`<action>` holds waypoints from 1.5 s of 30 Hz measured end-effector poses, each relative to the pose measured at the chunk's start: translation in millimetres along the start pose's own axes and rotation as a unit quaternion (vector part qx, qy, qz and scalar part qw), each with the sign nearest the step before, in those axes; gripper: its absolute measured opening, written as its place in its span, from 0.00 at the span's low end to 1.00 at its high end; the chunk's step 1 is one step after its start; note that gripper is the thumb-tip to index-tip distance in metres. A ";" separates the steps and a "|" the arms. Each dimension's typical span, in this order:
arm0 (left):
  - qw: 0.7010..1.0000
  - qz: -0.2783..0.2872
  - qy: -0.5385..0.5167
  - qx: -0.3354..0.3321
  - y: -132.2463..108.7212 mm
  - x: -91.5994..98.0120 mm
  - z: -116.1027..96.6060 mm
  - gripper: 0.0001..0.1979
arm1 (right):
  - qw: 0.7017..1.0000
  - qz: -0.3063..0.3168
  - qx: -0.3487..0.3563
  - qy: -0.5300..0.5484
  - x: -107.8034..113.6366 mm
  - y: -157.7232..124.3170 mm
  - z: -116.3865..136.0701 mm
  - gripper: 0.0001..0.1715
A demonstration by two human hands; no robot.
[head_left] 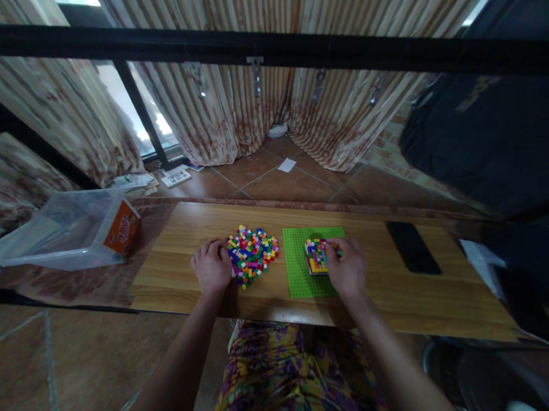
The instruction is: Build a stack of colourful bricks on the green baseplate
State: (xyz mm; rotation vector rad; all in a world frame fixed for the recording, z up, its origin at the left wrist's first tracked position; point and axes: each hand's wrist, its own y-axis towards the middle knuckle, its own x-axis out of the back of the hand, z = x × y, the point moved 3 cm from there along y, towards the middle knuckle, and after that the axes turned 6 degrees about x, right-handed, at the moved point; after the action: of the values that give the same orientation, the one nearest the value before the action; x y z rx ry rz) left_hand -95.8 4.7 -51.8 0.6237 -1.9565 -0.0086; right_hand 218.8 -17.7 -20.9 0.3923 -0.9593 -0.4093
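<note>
A heap of small toy bricks [253,253] in many colours lies on the wooden table. At its left edge rests my left hand [212,265], fingers curled downward and closed; what they hold, if anything, is hidden. To the right of the heap is a green studded baseplate [297,284]. On it stands a low, square block build [316,256] with a multicoloured top. My right hand [348,263] is at the right side of this build, thumb and fingers pinched together over its edge. The fingertips cover whatever is between them.
A black phone [413,247] lies on the wooden table [168,278] to the right. Left of the table stands a clear plastic bin [77,231] with an orange label. A dark metal bar [266,49] crosses above the far side, in front of striped curtains [233,115].
</note>
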 end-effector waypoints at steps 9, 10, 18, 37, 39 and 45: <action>1.000 -0.004 0.007 -0.001 0.1 -1.3 0.7 0.13 | 0.999 0.006 -0.016 -0.040 -16.1 6.6 -5.9 0.23; 1.000 -0.004 0.006 0.000 0.1 -1.1 0.6 0.13 | 0.999 0.008 -0.021 -0.036 -17.3 6.3 -6.7 0.23; 1.000 -0.004 -0.001 -0.001 0.0 -0.1 0.1 0.13 | 0.998 0.015 -0.058 0.017 -21.3 5.3 -10.4 0.24; 1.000 0.005 0.001 0.003 -0.7 0.5 -1.3 0.13 | 0.999 -0.022 0.016 0.046 -4.3 3.9 9.1 0.21; 1.000 0.006 0.001 0.003 -0.8 0.9 -2.0 0.13 | 0.997 -0.002 0.056 0.061 -4.7 0.7 28.1 0.17; 1.000 0.009 -0.004 0.011 -1.2 2.0 -2.7 0.14 | 0.974 0.158 0.142 0.082 -39.6 -16.6 73.0 0.15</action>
State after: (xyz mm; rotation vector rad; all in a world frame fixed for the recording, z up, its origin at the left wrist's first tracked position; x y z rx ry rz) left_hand -93.7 3.5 -49.1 0.6206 -1.9720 0.0213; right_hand 134.3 -22.4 -19.2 0.5144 -0.9013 0.0516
